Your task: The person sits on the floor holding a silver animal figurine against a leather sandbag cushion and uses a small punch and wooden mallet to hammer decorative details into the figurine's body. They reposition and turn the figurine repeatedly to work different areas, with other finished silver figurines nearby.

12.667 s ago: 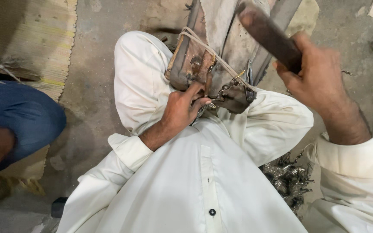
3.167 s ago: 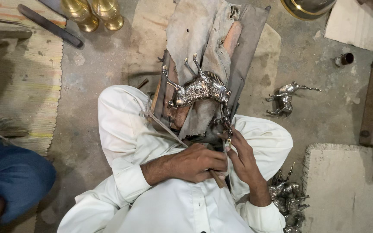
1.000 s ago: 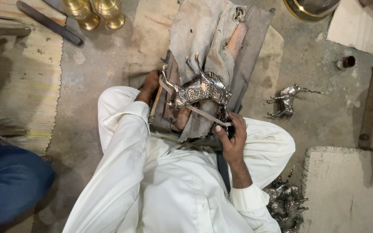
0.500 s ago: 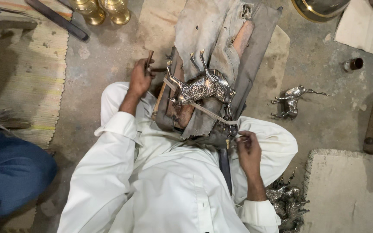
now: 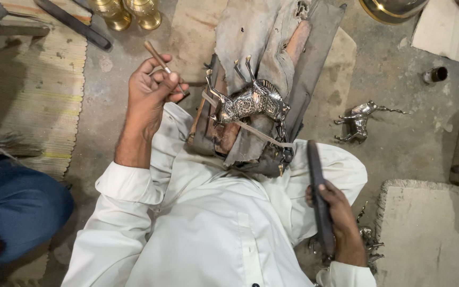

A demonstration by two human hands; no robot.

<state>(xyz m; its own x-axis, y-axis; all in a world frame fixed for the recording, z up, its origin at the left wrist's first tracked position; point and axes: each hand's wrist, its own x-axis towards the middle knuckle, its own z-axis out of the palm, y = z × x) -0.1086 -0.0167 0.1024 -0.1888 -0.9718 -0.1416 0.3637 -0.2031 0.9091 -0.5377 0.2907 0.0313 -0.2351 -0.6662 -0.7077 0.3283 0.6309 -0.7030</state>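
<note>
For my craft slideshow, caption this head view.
Left hand lifts a thin punch, right hand grips a dark bar, metal deer strapped to the block.

Concrete floor [image 5: 394, 95] with mats [image 5: 38, 79], figurine [image 5: 359, 121].

Bare grey concrete floor [image 5: 399, 85], dusty and stained. Striped woven mat [image 5: 38, 101] at left, pale mat [image 5: 431, 234] lower right (frayed edge). Two brass vases [image 5: 128, 11] at top left beside a dark bar [image 5: 73, 24]. Brass bowl rim [image 5: 391, 8] top right, small cup [image 5: 435, 75] near it. Flat, even light.
</note>
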